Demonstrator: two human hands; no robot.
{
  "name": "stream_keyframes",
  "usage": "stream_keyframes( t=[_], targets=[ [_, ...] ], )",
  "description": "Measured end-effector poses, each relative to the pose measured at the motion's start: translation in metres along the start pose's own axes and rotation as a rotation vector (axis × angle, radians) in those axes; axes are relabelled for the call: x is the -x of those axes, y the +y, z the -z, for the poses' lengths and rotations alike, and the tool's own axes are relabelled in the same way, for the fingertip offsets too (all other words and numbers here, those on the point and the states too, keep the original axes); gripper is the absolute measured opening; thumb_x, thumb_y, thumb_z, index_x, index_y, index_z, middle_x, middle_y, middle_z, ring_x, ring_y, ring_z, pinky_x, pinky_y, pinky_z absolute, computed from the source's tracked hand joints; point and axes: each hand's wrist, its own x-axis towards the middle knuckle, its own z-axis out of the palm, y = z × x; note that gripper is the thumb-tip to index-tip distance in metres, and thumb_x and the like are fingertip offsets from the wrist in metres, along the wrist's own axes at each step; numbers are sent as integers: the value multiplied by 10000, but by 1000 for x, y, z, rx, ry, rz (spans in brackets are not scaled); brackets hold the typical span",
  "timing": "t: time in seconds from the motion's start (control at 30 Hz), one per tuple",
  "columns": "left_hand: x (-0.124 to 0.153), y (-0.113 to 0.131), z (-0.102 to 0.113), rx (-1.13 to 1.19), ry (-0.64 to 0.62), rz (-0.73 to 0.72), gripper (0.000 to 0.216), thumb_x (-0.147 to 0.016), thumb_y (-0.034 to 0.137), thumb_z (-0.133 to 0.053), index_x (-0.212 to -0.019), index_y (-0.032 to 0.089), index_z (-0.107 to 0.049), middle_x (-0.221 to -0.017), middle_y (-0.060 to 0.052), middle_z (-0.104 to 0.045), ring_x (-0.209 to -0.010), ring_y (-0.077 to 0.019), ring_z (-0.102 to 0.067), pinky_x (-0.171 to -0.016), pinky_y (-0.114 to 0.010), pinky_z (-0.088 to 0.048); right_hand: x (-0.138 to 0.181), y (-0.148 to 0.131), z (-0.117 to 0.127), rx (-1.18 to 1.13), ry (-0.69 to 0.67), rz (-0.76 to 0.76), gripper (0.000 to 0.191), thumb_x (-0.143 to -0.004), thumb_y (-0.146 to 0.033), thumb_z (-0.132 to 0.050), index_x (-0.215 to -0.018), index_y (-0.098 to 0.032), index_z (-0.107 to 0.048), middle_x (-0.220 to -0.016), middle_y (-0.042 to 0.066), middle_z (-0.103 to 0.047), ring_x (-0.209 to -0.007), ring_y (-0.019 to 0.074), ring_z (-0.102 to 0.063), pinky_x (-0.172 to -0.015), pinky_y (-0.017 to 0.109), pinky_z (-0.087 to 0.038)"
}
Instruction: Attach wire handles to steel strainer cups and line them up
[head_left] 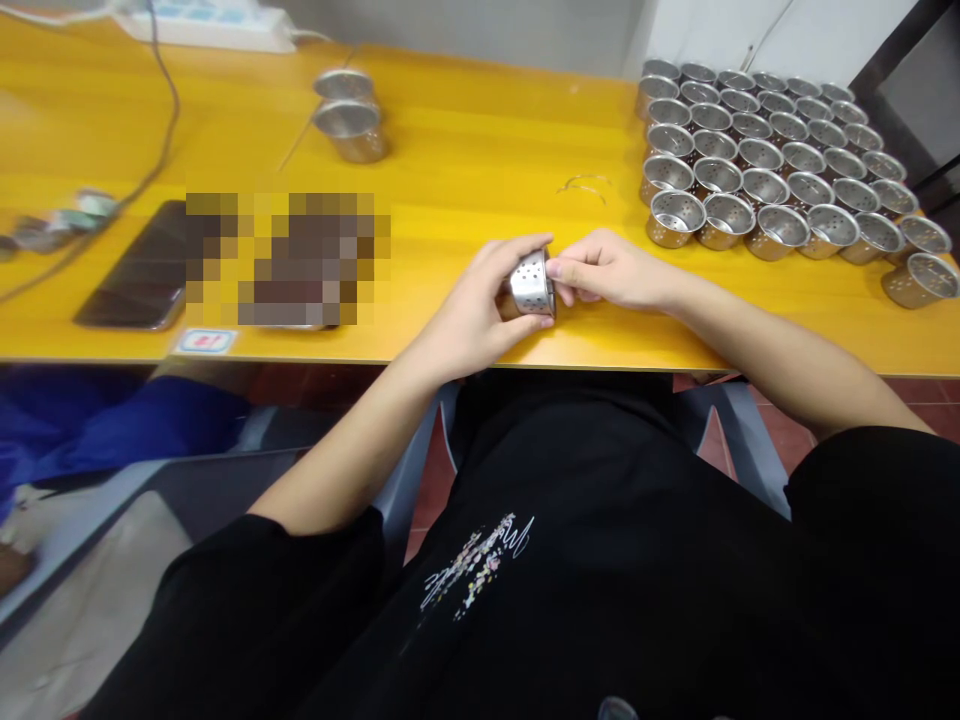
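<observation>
Metal cup (529,286), clasped in left fingers (525,244), right fingers (576,272) pinching its rim, is near table edge (360,354).

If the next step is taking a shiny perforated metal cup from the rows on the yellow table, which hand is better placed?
Probably the right hand: it is nearer the cups in rows. The left hand is farther away and holds another perforated metal cup.

The held cup (531,285) is dotted silver, the table (487,160) bright yellow.
</observation>
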Motion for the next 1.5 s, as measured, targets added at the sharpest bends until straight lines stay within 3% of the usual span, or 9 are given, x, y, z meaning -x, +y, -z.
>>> stream_keyframes(
  t=[0.43,1.0,1.27,1.5],
  targets=[
    [0,-1,-1,3,8,-19,955,-1047,624,-1011,-1873,312,-648,-1748,-184,-722,-1606,-488,-682,-1443,-729,-550,0,0,2,-31,-27,7,792,-1273,-865,-665,-891,-172,-710,-650,-72,-504,-610,89,-380,-581,270,-258],
    [2,0,0,13,10,-28,931,-1029,461,-1002,-1877,310,-648,-1713,-178,-726,-1570,-471,-706,-1417,-709,-580,0,-1,0,-19,-15,-41,766,-1302,-826,-643,-896,-178,-695,-673,-79,-486,-624,94,-373,-593,286,-272],
    [3,2,0,-16,5,-31,944,-992,359,-965,-1874,296,-634,-1713,-177,-727,-1568,-459,-710,-1413,-697,-586,-1,5,-10,-20,72,63,837,-1244,-925,-657,-845,-190,-673,-692,-59,-509,-668,109,-426,-632,265,-328],
    [5,6,-3,62,10,-2,943,-994,314,-932,-1885,298,-621,-1792,-181,-693,-1666,-469,-673,-1461,-694,-553,2,24,-12,-179,135,78,712,-1142,-855,-892,-998,-186,-694,-777,-68,-611,-596,79,-485,-572,232,-389]
  ],
)
